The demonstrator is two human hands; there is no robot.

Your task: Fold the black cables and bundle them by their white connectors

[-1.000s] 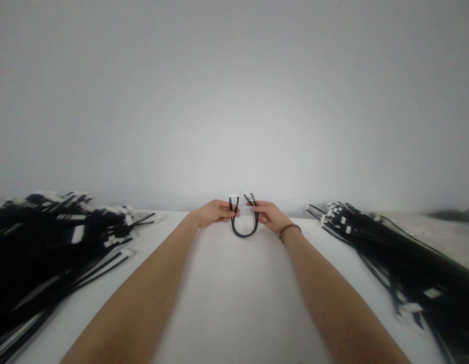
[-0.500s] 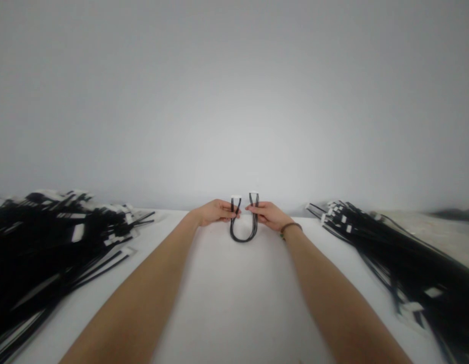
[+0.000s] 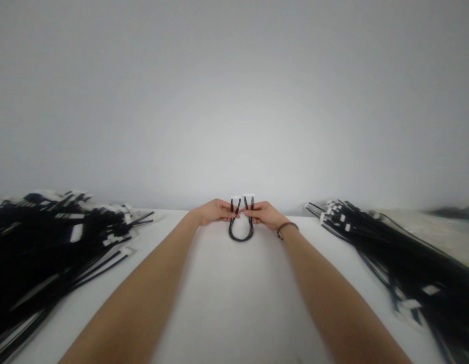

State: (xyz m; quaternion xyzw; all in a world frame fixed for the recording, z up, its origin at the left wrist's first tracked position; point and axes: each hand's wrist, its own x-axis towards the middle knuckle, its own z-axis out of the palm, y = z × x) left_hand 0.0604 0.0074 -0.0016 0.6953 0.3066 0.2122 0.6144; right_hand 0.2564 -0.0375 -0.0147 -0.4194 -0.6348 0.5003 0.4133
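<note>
A black wire harness point(image 3: 241, 239) hangs in a U shape between my two hands, near the far edge of the table. Each of its ends carries a white connector, and both connectors point up, side by side with a small gap. My left hand point(image 3: 215, 211) pinches the wires just below the left connector point(image 3: 236, 197). On the other side, my right hand point(image 3: 266, 214) has its fingers closed on the wires under the right connector point(image 3: 249, 195). A dark bracelet circles my right wrist.
To the left lies a large pile of black wire harnesses point(image 3: 40, 253) with white connectors. Another bundle of black harnesses point(image 3: 393, 253) stretches along the right side, beside a pale plastic-looking sheet point(image 3: 427, 230). A plain pale wall point(image 3: 234, 101) rises behind the white table point(image 3: 238, 303).
My right hand has moved slightly left, bringing its connector closer to the left one and turning it more face-on. The U of wire is narrower. My left hand has barely moved.
</note>
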